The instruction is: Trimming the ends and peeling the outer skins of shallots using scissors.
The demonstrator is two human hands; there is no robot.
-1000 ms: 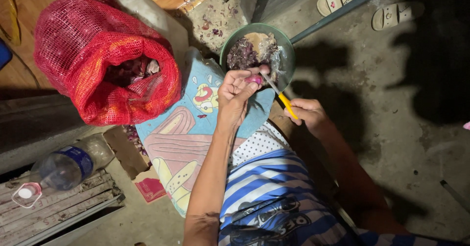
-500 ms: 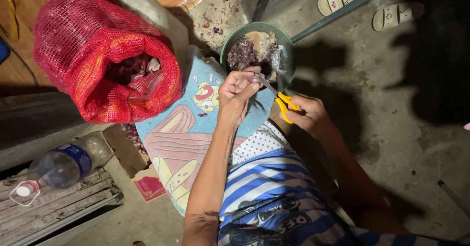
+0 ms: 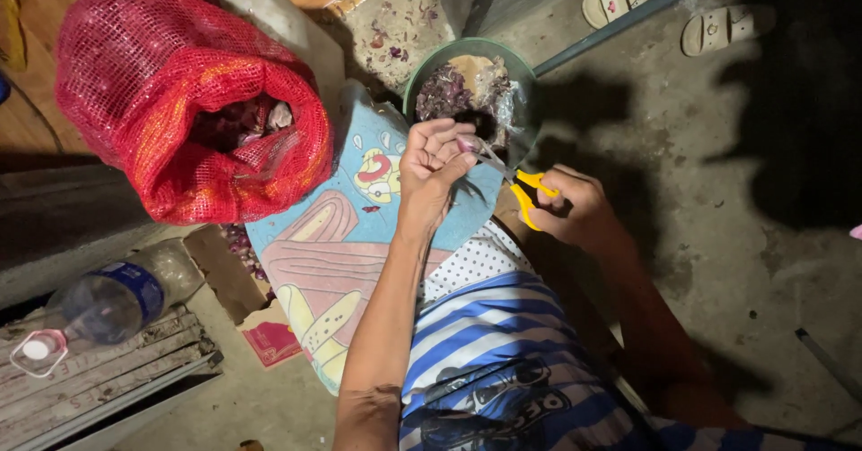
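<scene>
Scissors (image 3: pixel 525 191): yellow handles, grey blades. Bowl (image 3: pixel 422 78): green rim, purple and tan peelings inside. Net sack (image 3: pixel 171 101): red mesh with orange streaks. Mat (image 3: pixel 341 245): light blue, printed with pink, yellow and red cartoon shapes. Shirt (image 3: pixel 485 361): blue and white stripes; white cloth with dark dots above. Sandals (image 3: pixel 682 7): beige. Bottle (image 3: pixel 108 303): clear, blue label.

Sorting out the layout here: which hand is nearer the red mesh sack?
Left. The left hand is raised just right of the red mesh sack, pinching something small. The right hand holds yellow-handled scissors farther right, beyond the left hand.
</scene>
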